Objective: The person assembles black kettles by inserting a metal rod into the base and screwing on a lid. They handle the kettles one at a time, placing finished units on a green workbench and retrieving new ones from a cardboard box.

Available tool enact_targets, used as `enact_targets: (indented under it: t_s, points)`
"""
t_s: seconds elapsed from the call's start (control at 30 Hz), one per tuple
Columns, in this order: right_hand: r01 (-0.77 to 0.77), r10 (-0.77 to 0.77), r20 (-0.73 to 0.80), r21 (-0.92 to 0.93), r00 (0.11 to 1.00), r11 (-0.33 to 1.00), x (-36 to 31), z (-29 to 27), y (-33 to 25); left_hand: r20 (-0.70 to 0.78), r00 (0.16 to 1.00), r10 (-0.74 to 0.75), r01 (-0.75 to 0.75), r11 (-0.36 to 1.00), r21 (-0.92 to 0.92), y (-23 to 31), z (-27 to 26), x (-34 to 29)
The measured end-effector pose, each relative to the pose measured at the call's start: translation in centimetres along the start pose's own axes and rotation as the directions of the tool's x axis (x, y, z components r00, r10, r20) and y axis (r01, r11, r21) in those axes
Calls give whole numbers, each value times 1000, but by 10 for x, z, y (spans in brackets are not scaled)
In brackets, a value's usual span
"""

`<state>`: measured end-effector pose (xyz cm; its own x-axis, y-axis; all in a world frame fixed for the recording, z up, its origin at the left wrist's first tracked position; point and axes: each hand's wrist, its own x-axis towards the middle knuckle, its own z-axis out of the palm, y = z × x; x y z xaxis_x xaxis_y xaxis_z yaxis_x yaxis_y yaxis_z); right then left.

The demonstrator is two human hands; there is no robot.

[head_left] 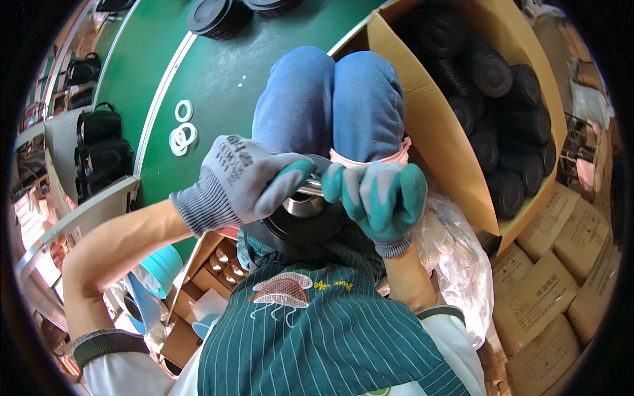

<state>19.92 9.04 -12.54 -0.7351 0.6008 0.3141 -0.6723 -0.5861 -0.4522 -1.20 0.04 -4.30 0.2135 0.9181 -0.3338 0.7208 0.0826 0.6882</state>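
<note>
Both my hands wear grey gloves with teal fingers. My left hand closes on a short silver metal bar. From the other side, the curled fingers of my right hand grip the bar's right end. Just below the bar, a black round object rests in my lap. Its silver metal collar shows at the top, directly under the bar. My hands and the bar cover part of it, so I cannot tell its full shape.
An open cardboard box of black cylindrical containers stands at right. Closed cartons and clear plastic wrap lie near it. White rings and black discs sit on the green surface. A divided carton is at lower left.
</note>
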Motion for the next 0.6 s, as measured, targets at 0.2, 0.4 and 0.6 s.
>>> enact_targets:
  t_s: [0.2,0.4,0.6]
  points:
    - [-1,-17,-76,-233,997,973,-16,21,-5,-43,929,367,-355,918,177,-30,-1,20]
    - [134,-4,222,-575,975,807,-6,22,-11,-77,795,601,-575,789,216,-66,6,61]
    - [258,375,524,-782,765,567,20,35,-39,7,781,625,-618,770,158,-50,-12,45]
